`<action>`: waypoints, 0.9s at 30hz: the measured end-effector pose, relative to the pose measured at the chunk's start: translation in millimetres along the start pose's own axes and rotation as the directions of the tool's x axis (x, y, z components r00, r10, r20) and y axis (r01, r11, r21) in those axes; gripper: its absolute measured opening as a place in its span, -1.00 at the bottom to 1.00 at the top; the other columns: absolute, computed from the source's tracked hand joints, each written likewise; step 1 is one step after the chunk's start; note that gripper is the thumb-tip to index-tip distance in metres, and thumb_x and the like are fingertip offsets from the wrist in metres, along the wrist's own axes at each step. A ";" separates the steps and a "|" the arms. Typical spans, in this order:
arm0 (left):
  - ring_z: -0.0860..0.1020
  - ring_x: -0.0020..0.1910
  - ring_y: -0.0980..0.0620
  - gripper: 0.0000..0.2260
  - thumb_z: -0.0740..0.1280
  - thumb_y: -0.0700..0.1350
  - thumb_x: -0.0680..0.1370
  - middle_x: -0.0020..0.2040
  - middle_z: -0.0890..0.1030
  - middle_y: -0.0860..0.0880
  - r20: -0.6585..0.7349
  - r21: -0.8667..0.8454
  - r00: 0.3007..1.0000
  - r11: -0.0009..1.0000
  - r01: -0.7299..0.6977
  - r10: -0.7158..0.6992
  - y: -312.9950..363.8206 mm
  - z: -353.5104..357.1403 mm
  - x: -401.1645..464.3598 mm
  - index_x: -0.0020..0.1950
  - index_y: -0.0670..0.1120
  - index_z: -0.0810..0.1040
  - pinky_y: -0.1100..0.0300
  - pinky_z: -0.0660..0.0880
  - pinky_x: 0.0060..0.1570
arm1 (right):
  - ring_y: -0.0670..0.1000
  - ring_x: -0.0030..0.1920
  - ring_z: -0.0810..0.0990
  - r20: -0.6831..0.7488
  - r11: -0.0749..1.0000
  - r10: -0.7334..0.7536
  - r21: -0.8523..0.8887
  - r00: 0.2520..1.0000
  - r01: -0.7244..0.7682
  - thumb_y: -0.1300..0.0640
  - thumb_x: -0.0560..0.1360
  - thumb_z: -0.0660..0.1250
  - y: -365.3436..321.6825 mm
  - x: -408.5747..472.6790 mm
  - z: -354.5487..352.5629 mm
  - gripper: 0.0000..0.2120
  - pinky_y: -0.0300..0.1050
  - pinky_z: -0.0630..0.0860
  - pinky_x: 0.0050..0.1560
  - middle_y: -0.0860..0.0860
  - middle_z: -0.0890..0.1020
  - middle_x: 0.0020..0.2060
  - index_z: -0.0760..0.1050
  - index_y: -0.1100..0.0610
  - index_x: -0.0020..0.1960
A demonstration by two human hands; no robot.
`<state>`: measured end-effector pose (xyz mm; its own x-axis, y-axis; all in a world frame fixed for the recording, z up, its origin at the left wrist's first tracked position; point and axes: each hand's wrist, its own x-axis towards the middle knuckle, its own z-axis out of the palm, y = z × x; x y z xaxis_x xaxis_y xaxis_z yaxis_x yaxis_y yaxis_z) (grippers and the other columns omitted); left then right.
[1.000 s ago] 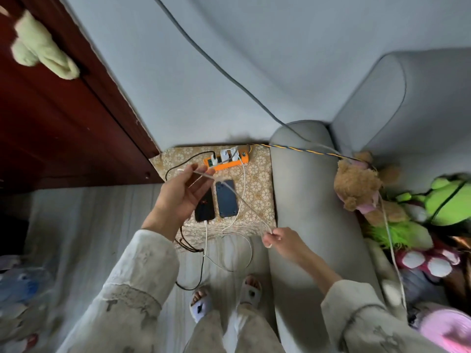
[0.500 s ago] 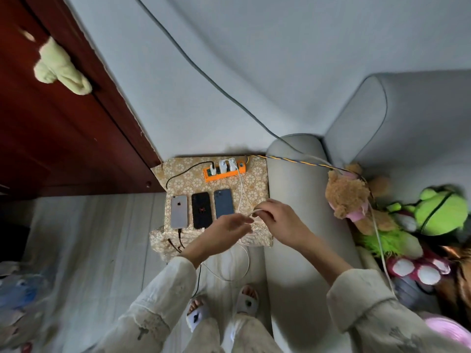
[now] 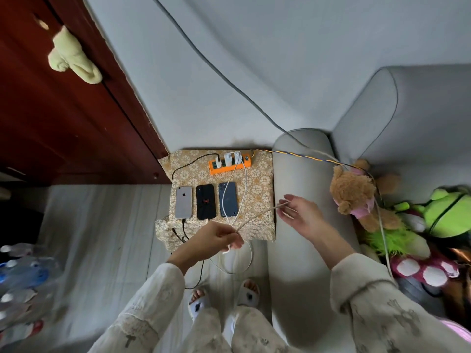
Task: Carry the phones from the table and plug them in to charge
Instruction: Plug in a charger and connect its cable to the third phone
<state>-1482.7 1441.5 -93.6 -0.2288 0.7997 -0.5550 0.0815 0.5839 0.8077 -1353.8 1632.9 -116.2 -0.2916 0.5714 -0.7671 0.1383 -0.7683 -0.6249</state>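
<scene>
Three phones lie face down in a row on a small table with a patterned cloth (image 3: pixel 257 184): a silver phone (image 3: pixel 183 202), a black phone (image 3: pixel 206 202) and a dark blue phone (image 3: pixel 228 198). Behind them sits an orange power strip (image 3: pixel 229 166) with white chargers plugged in. A white cable (image 3: pixel 240 189) loops from the strip across the blue phone. My left hand (image 3: pixel 214 239) pinches one end of a stretch of pale cable (image 3: pixel 257 215) below the table's front edge. My right hand (image 3: pixel 302 215) holds the other end over the sofa arm.
A grey sofa arm (image 3: pixel 303 174) borders the table on the right, with plush toys (image 3: pixel 356 192) on the seat. A dark red cabinet (image 3: pixel 63 123) stands at left. Plastic bottles (image 3: pixel 23 271) lie on the floor at far left. My slippered feet (image 3: pixel 224 296) stand below the table.
My hands, close together at the table's front right half a second ago, have drawn apart, pulling the pale cable taut between them. The three phones have stayed put.
</scene>
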 end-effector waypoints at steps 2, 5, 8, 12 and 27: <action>0.59 -0.21 0.23 -0.82 0.23 -0.20 0.55 -0.12 0.66 -0.04 0.021 0.027 0.999 0.999 0.033 -0.034 -6.5 3.8 0.6 -0.06 -0.16 0.63 0.33 0.54 -0.11 | 0.12 -0.22 0.53 0.013 0.915 0.096 0.391 0.995 -0.093 0.43 0.50 -0.02 -6.2 7.9 -1.3 -0.80 -0.03 0.62 -0.15 0.23 0.50 -0.22 0.35 0.30 -0.13; 0.60 -0.13 0.13 -0.82 0.22 -0.21 0.55 -0.09 0.65 -0.09 0.022 -0.022 0.995 0.995 0.102 -0.102 -15.8 9.4 2.7 -0.06 -0.17 0.63 0.31 0.55 -0.06 | 0.07 -0.35 0.54 -0.020 0.843 0.149 0.525 0.989 -0.117 0.29 0.58 0.05 -12.7 22.2 -3.4 -0.78 -0.23 0.53 -0.55 0.21 0.48 -0.29 0.28 0.24 -0.24; 0.61 -0.19 0.11 -0.84 0.23 -0.21 0.54 -0.18 0.64 -0.08 0.028 -0.159 0.988 0.975 0.157 -0.155 -24.7 15.8 2.9 -0.11 -0.14 0.61 0.29 0.58 -0.11 | -0.10 -0.71 0.31 0.004 0.914 0.151 0.380 0.989 -0.141 0.12 0.62 0.00 -12.7 36.0 -8.6 -0.67 -0.41 0.20 -0.69 0.03 0.40 -0.61 0.25 0.16 -0.31; 0.61 0.01 0.01 -0.81 0.26 -0.16 0.54 0.02 0.64 -0.17 0.170 -0.256 0.963 0.935 0.247 -0.207 -44.0 32.7 7.1 0.09 -0.17 0.58 0.24 0.54 0.08 | -0.14 -0.74 0.12 -0.009 0.988 0.106 0.112 0.994 -0.104 0.14 0.60 0.09 -3.3 45.9 -12.3 -0.79 -0.39 0.08 -0.71 -0.08 0.17 -0.72 0.41 0.11 -0.17; 0.54 -0.03 -0.08 -0.75 0.14 -0.27 0.56 0.05 0.58 -0.16 -0.288 -0.231 0.860 0.902 0.366 -0.422 -149.9 -17.5 150.5 0.18 -0.22 0.51 0.11 0.48 0.02 | -0.01 -0.44 0.42 0.147 0.950 0.063 -0.313 0.987 -0.013 0.26 0.59 0.09 67.3 134.4 57.8 -0.84 -0.13 0.43 -0.35 0.04 0.47 -0.45 0.44 0.23 -0.01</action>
<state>-1546.3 1471.9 -294.7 -0.5101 0.4007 -0.7611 -0.2344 0.7866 0.5712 -1438.4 1641.3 -253.0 -0.4188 0.4734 -0.7749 0.4313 -0.6472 -0.6286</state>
